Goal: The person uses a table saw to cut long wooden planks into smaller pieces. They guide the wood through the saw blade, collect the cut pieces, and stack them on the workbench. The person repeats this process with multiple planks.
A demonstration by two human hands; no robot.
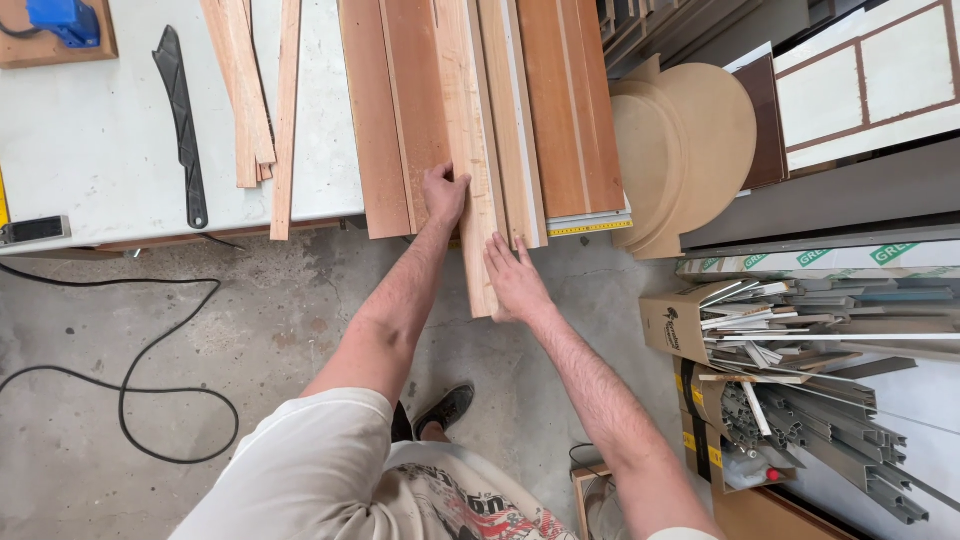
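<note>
We see the left hand (pixel 444 193) pressed flat, fingers together, on a long pale wooden plank (pixel 468 150), while the right hand (pixel 515 280) lies open against its near overhanging end. The plank rests among reddish-brown boards (pixel 400 110) on the white workbench (pixel 90 150); a black saw (pixel 181 120) lies far left.

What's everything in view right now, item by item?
Pale narrow wooden plank: one, light wood, overhanging the bench edge.
Reddish-brown wooden boards: several, on the bench.
Thin wooden strips: several, pale, left of the boards.
Black hand saw: one, on the white bench.
Black cable: one, on the concrete floor.
Round tan discs: several, leaning at right.
Metal profiles: many, grey, in cardboard boxes.
Left hand: on the plank.
Right hand: against the plank's end.
</note>
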